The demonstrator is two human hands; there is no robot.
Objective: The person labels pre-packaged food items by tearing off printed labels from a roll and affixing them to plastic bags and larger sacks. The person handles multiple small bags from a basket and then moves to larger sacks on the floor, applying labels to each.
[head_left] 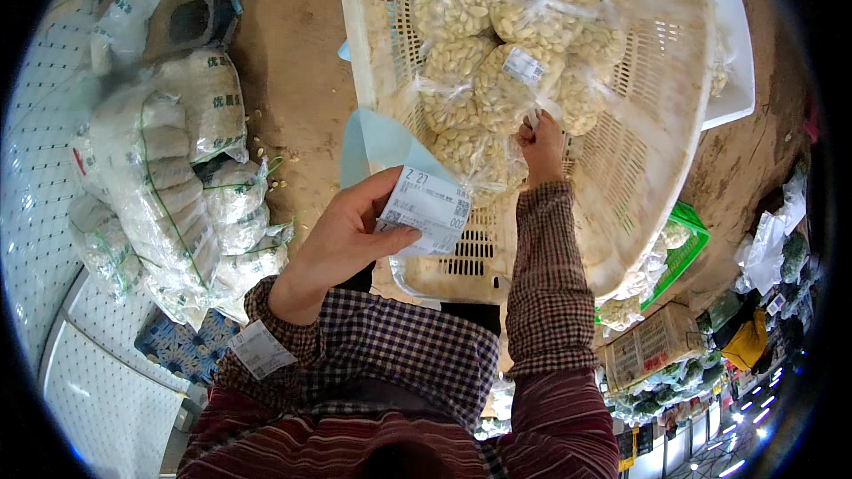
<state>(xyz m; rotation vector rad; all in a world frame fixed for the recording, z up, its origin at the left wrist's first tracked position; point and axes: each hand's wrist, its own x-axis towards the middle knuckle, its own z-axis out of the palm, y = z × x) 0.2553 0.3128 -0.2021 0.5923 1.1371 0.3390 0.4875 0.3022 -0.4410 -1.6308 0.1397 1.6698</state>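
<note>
A strip of white printed labels (428, 213) on pale blue backing is gripped between the thumb and fingers of my left hand (342, 235). The backing (377, 146) curls up behind it. My right hand (543, 149) reaches into a big cream plastic basket (377, 62), its fingers closed on a whitish piece that looks like the gathered top of a clear bag. Several clear bags of peeled garlic cloves (448, 0) fill the basket's middle. One bag carries a white label (524, 66) just beyond my right hand. Another label (261, 349) is stuck to my left sleeve.
Tall clear-wrapped bundles (155, 182) tied with green string stand at the left. A white container (732, 44) sits behind the basket's right side. At the lower right are a green crate (688, 244), a carton (652, 348) and bagged vegetables. Brown floor (293, 35) shows between.
</note>
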